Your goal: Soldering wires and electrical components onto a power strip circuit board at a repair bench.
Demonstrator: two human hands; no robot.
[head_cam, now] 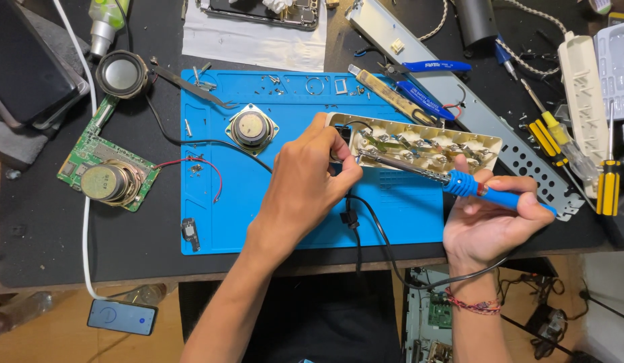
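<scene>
On the left of the blue mat (pixel 211 222), a loose speaker (pixel 251 128) is laid aside. The opened power strip (pixel 419 144) is pinned at its cord end by the left hand (pixel 305 181), fingers closed, steadying it. A soldering iron (pixel 453 180) is gripped pen-style in the right hand (pixel 490 218), tip angled into the contacts.

The soldering iron (pixel 453 180) has a glossy blue plastic handle and a dull, greyish metal shaft. The opened power strip casing (pixel 419 144) is matt cream plastic, with shiny metal contact strips inside. It lies on a smooth, matt blue mat (pixel 258 222) that looks like rubber or silicone. The bench (pixel 50 235) has a matt black, slightly rough cover. The speaker (pixel 250 128) shows a bright metal centre. The screwdriver (pixel 607 185) handles are glossy yellow-and-black plastic.
</scene>
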